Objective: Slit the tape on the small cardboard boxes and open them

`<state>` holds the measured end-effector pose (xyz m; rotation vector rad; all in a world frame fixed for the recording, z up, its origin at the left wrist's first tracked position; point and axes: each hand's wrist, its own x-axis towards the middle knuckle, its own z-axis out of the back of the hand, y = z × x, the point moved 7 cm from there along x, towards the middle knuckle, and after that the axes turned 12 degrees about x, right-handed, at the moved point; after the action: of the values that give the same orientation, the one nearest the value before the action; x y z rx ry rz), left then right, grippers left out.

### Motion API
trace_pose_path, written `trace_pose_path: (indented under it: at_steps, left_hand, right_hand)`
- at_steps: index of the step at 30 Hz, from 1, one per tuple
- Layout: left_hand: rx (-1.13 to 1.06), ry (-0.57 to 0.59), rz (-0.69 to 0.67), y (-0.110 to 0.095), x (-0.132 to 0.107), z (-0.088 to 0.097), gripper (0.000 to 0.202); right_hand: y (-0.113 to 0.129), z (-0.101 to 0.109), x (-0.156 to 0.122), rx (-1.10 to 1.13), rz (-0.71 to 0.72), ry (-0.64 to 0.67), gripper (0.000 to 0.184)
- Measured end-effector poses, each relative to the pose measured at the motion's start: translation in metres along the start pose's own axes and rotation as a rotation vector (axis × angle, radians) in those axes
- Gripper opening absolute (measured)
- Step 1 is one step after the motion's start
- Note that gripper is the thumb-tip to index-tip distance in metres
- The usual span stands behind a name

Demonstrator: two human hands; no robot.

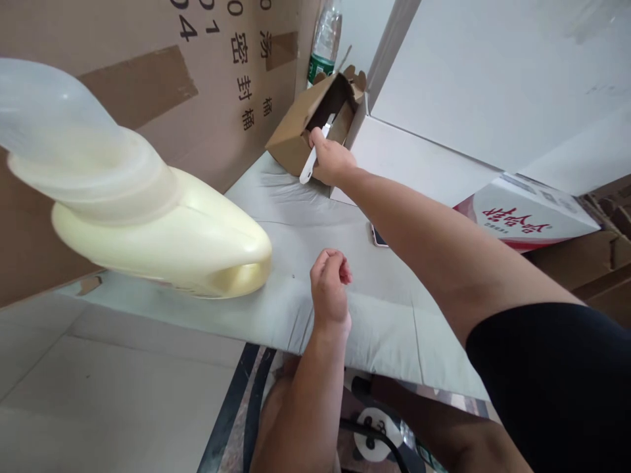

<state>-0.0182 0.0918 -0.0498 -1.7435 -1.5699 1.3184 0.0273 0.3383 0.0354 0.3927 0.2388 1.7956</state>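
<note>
My right hand [334, 159] is wrapped round a white utility knife [308, 168], whose tip points up into the opening of a small brown cardboard box [292, 126]. Part of the knife's body is covered by my fingers. Over the middle of the cloth-covered table [276, 217], my left hand [329, 282] is loosely closed, and nothing shows in it. To its left, a large pale yellow bottle [197, 230] with a translucent cap [54, 118] stands on the table. A phone [378, 236] lies partly hidden beneath my right forearm.
A big brown carton [211, 98] with printed characters rises at the left. Behind the small box stands a clear plastic bottle [326, 36] with a green label. White boxes or panels [419, 154] bound the right side, with a red-and-white carton [532, 210] there. The table's front edge runs below my hands.
</note>
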Motion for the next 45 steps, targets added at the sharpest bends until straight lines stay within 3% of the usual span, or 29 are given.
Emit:
trace_pose_path:
  at_steps: [4,8,11,14,16,19,23,26,28,33,37,40,45]
  left_hand:
    - [-0.004,0.005,-0.006,-0.003,0.006,0.003,0.017]
    - [0.038,-0.039,-0.054,-0.011,0.005,0.011,0.019]
    - [0.200,-0.189,-0.294,-0.030,-0.009,0.026,0.022]
    - [0.305,-0.345,-0.700,-0.055,-0.035,0.035,0.019]
    - [0.292,-0.438,-0.930,-0.066,-0.049,0.039,0.017]
    - [0.344,-0.558,-1.083,-0.074,-0.057,0.040,0.018]
    - [0.293,-0.468,-1.306,-0.081,-0.072,0.022,0.014]
    - [0.254,-0.405,-1.322,-0.080,-0.082,0.009,0.013]
    - [0.305,-0.385,-1.324,-0.076,-0.085,0.001,0.014]
    - [0.613,-0.442,-1.207,-0.060,-0.059,-0.011,0.003]
    - [0.925,-0.451,-1.057,-0.040,-0.034,-0.023,0.040]
    - [1.026,-0.422,-0.977,-0.028,-0.024,-0.027,0.053]
    - [0.929,-0.395,-0.995,-0.031,-0.022,-0.020,0.044]
  right_hand:
    - [-0.003,0.002,0.001,0.002,-0.109,-0.063,0.050]
    - [0.019,0.010,-0.018,0.062,0.007,-0.098,0.034]
    - [0.038,0.018,-0.051,0.110,0.085,-0.090,0.031]
    - [0.041,0.027,-0.094,0.131,0.086,-0.057,0.039]
    - [0.035,0.036,-0.126,0.140,0.110,-0.061,0.044]
    - [0.018,0.054,-0.176,0.174,0.166,-0.085,0.047]
    - [-0.011,0.090,-0.239,0.248,0.256,-0.197,0.035]
    - [-0.035,0.115,-0.277,0.285,0.262,-0.322,0.028]
    - [-0.051,0.121,-0.295,0.306,0.231,-0.351,0.028]
    - [-0.087,0.098,-0.325,0.441,0.069,-0.270,0.024]
    - [-0.100,0.059,-0.328,0.636,-0.039,-0.105,0.027]
    - [-0.101,0.029,-0.312,0.794,-0.077,-0.047,0.030]
    - [-0.091,-0.022,-0.258,1.033,-0.099,-0.079,0.044]
